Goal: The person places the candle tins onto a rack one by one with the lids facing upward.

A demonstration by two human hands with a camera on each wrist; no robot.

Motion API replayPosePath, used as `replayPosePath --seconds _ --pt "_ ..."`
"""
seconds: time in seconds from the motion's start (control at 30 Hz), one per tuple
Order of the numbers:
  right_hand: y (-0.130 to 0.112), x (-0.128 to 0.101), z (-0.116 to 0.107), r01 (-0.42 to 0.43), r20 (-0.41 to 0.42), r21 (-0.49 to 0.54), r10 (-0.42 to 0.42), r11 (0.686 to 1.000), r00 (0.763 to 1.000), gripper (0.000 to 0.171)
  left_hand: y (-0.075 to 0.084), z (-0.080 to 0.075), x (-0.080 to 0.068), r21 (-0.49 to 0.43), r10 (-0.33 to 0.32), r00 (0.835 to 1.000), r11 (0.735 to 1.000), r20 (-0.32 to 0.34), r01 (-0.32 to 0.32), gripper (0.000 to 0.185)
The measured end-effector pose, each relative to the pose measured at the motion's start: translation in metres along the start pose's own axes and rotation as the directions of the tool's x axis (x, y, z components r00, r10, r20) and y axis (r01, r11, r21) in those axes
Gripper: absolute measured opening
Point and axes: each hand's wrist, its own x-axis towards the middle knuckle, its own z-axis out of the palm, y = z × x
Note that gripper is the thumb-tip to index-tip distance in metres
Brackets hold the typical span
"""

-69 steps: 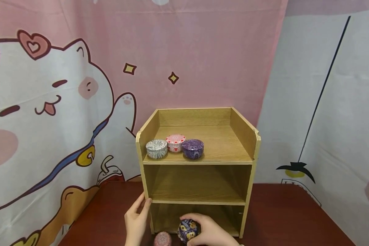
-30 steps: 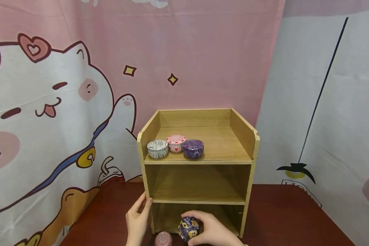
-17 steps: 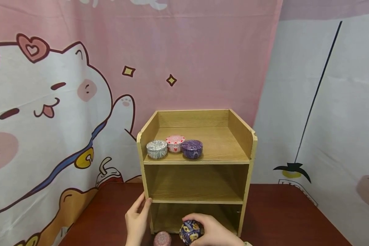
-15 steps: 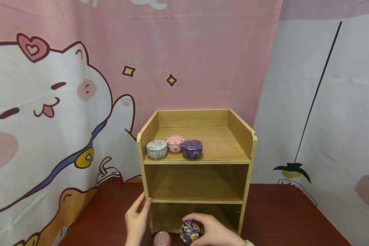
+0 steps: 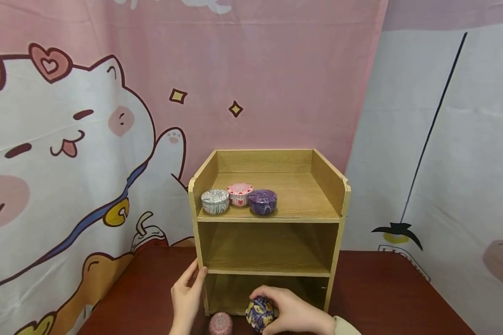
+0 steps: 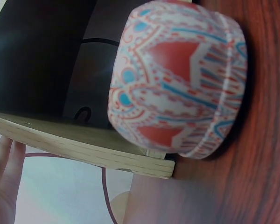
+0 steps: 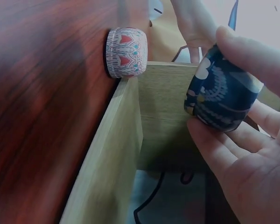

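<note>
My right hand (image 5: 295, 311) grips a round dark blue tin (image 5: 260, 314) with a yellow flower pattern, in front of the lowest compartment of a wooden shelf (image 5: 272, 271). In the right wrist view the tin (image 7: 224, 93) sits tilted between thumb and fingers, above the table. My left hand (image 5: 186, 298) holds the shelf's left side panel, thumb at the front edge and fingers along the outside. Between the hands a smaller-looking pink-red patterned tin (image 5: 220, 324) stands on the table before the shelf; the left wrist view shows this tin (image 6: 177, 79) close up.
On the top board, toward the left, stand a black-and-white striped tin (image 5: 215, 202), a pink tin with red hearts (image 5: 240, 194) and a purple tin (image 5: 262, 202). The shelf rests on a dark red table (image 5: 385, 288). Behind hangs a printed cloth (image 5: 293, 83).
The blue tin stays in my right hand, shifted slightly right and turned a little, with more of the sleeve showing. My left hand keeps its hold on the panel. The view shifts slightly.
</note>
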Motion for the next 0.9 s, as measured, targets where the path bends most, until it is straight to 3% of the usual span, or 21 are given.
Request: replayPosePath --seconds 0.43,0.9 --pt "-0.018 0.007 -0.013 -0.031 0.046 -0.080 0.035 0.996 0.998 0.075 -0.001 0.000 0.000 0.026 0.024 1.000 0.999 -0.012 -0.024 0.032" --pt "-0.029 0.011 -0.019 0.028 0.059 -0.158 -0.019 0.987 0.998 0.062 0.004 -0.001 -0.001 0.018 -0.001 1.000 1.000 -0.003 0.001 0.033"
